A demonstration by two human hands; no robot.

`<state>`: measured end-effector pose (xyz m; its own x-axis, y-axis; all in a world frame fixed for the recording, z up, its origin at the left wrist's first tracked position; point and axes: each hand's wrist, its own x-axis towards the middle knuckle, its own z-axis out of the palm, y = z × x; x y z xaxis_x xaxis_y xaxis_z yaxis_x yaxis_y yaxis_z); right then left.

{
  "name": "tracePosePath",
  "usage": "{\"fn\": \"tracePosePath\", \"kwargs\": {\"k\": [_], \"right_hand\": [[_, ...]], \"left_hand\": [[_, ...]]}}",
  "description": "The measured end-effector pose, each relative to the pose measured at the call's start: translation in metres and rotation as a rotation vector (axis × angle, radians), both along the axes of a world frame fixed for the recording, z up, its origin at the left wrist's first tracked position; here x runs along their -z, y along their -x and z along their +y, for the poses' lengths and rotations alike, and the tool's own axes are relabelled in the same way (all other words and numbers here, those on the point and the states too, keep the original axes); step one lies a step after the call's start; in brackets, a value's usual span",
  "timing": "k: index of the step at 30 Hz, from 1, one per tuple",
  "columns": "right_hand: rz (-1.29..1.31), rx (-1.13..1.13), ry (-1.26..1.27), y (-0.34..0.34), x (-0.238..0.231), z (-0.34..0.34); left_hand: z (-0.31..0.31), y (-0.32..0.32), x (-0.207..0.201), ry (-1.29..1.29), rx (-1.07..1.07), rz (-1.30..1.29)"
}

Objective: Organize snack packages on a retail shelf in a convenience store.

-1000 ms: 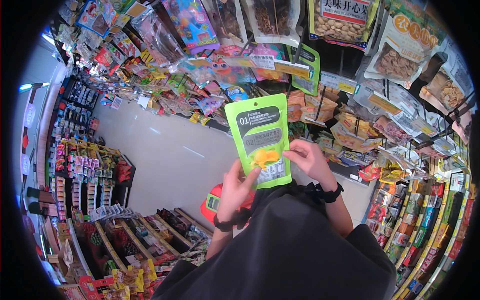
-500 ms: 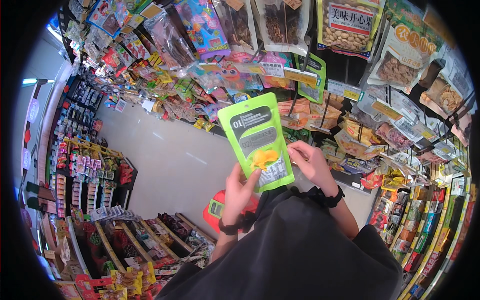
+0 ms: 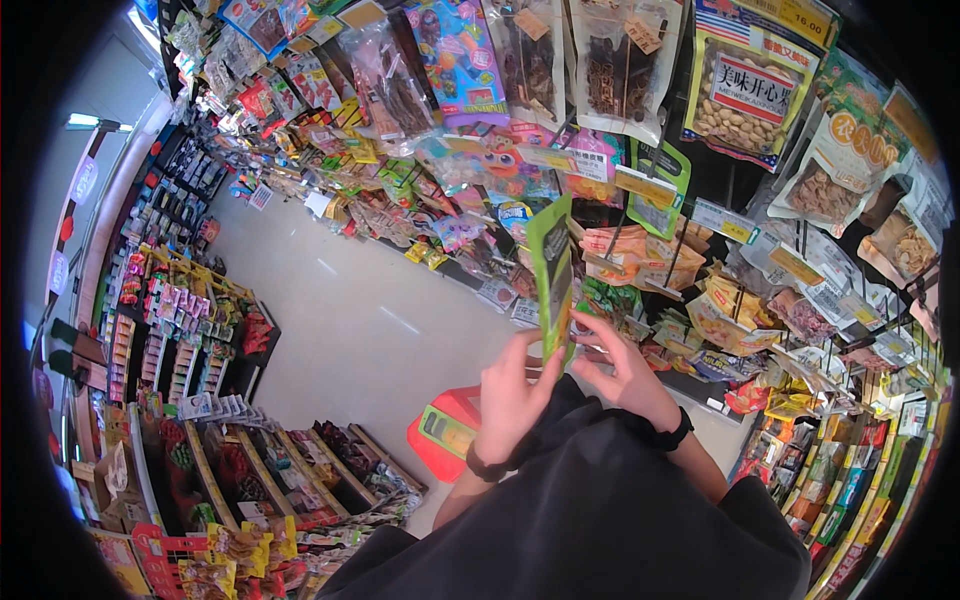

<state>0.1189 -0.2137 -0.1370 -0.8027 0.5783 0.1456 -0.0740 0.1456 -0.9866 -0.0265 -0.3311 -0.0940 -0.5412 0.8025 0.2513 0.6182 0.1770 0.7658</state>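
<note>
Holding a green pouch (image 3: pixel 552 265) edge-on, mid-frame.
Left hand (image 3: pixel 506 402) pinches its lower end; right hand (image 3: pixel 632 382) is beside it, grip unclear. Pouch neither hung nor set down; second pouch (image 3: pixel 447 430) already in or on red container (image 3: pixel 430 465), lower centre.

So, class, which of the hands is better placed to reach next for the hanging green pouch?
Probably the right hand: it is nearer the hanging green pouch, while the left hand grips the held pouch low. Right-hand contact with it is unclear.

Bright indoor light — glare streaks the floor (image 3: pixel 330 310) — shelves (image 3: pixel 139 470) bow near the rim
</note>
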Motion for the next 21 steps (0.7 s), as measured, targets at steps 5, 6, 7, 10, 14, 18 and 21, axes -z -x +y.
{"fn": "tracePosePath", "kwargs": {"k": [5, 6, 7, 10, 14, 18, 21], "right_hand": [[-0.012, 0.025, 0.046, -0.003, 0.011, -0.001], [0.044, 0.002, 0.060, -0.003, 0.014, 0.001], [0.100, -0.020, 0.078, -0.003, 0.017, 0.000], [0.149, 0.063, 0.021, -0.007, 0.024, -0.003], [0.156, 0.114, 0.217, -0.005, 0.009, -0.004], [0.130, 0.124, 0.111, -0.009, 0.006, 0.001], [0.083, 0.124, 0.119, -0.011, 0.004, 0.003]], "left_hand": [[0.000, -0.012, -0.004, 0.025, 0.126, 0.102], [0.001, -0.015, -0.002, 0.062, 0.139, 0.135], [0.001, -0.017, -0.002, 0.066, 0.140, 0.134], [0.002, -0.021, -0.005, 0.032, 0.185, 0.198], [0.003, -0.019, 0.001, -0.024, 0.238, 0.062], [-0.001, -0.014, 0.008, -0.076, 0.206, -0.120], [-0.004, -0.006, 0.010, -0.078, 0.133, -0.169]]}}
